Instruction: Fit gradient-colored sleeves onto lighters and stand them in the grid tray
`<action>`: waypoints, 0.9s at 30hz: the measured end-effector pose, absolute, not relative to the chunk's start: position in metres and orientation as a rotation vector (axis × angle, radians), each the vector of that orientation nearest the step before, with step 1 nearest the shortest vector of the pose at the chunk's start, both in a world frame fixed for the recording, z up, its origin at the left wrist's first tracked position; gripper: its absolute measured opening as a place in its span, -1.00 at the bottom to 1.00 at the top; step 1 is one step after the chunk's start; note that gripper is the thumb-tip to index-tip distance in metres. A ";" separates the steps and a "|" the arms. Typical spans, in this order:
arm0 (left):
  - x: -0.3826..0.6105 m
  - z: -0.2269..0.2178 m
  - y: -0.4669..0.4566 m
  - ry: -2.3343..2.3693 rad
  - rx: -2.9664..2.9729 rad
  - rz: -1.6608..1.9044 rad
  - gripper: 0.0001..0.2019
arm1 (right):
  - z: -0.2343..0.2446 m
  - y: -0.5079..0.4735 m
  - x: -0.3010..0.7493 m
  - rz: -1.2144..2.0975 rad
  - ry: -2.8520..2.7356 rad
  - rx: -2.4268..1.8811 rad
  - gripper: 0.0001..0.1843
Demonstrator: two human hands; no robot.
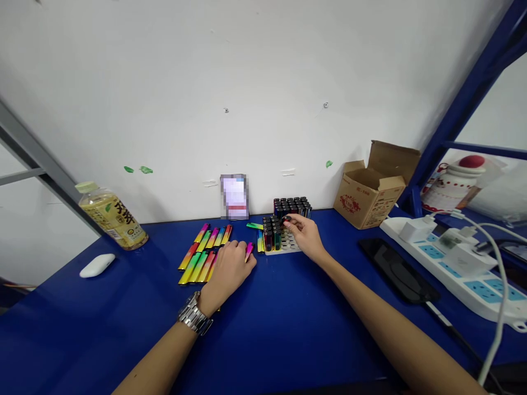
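Observation:
My right hand (303, 236) pinches a dark lighter (287, 218) above a white tray with round holes (288, 244). Several dark lighters (269, 240) stand upright in the left part of that tray, and holes show under my right hand. My left hand (234, 266), its fingers curled, has a pink lighter (249, 250) at the thumb side and partly covers the rows of shiny rainbow-coloured lighters (193, 269) lying flat on the table. A blue-and-yellow lighter (260, 241) and a green one (254, 225) lie just left of the tray.
More dark lighters (292, 206) stand in a block behind the tray. A phone (235, 197) leans on the wall. An open cardboard box (366, 192), a black phone (397, 269) and a power strip (453, 269) are at right; a drink bottle (113, 216) and white case (97, 265) at left.

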State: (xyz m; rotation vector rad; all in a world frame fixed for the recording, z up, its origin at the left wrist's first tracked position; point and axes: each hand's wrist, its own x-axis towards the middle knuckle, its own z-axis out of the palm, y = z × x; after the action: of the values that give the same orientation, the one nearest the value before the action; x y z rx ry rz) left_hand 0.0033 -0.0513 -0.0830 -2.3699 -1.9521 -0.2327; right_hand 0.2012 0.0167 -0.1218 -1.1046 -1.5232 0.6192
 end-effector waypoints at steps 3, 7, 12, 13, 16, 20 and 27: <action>0.003 -0.081 -0.052 -2.008 -2.386 -0.251 -0.85 | -0.119 0.015 0.202 0.521 -1.622 -1.143 -0.76; 0.002 -0.083 -0.052 -2.007 -2.416 -0.311 -0.91 | -0.114 0.012 0.202 0.389 -1.762 -1.239 -0.79; -0.002 -0.091 -0.049 -1.948 -2.437 -0.407 -0.86 | -0.115 0.011 0.199 0.238 -1.967 -1.330 -0.71; -0.003 -0.093 -0.048 -1.945 -2.437 -0.464 -0.86 | -0.116 0.010 0.199 0.226 -1.970 -1.335 -0.71; -0.004 -0.098 -0.045 -1.958 -2.443 -0.759 -0.87 | -0.116 0.008 0.199 0.209 -1.963 -1.349 -0.72; -0.004 -0.099 -0.043 -2.037 -2.547 -1.170 -0.88 | -0.120 0.007 0.200 0.202 -1.968 -1.365 -0.77; 0.001 -0.088 -0.053 -2.061 -2.468 -1.462 -0.63 | -0.126 0.007 0.202 0.208 -1.976 -1.372 -0.80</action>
State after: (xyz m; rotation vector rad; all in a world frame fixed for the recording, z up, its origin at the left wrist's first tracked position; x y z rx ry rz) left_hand 0.0012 -0.0529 -0.0882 -2.4677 -2.0612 -1.4624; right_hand 0.2016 0.0074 -0.1264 -1.3716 -1.9757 0.2081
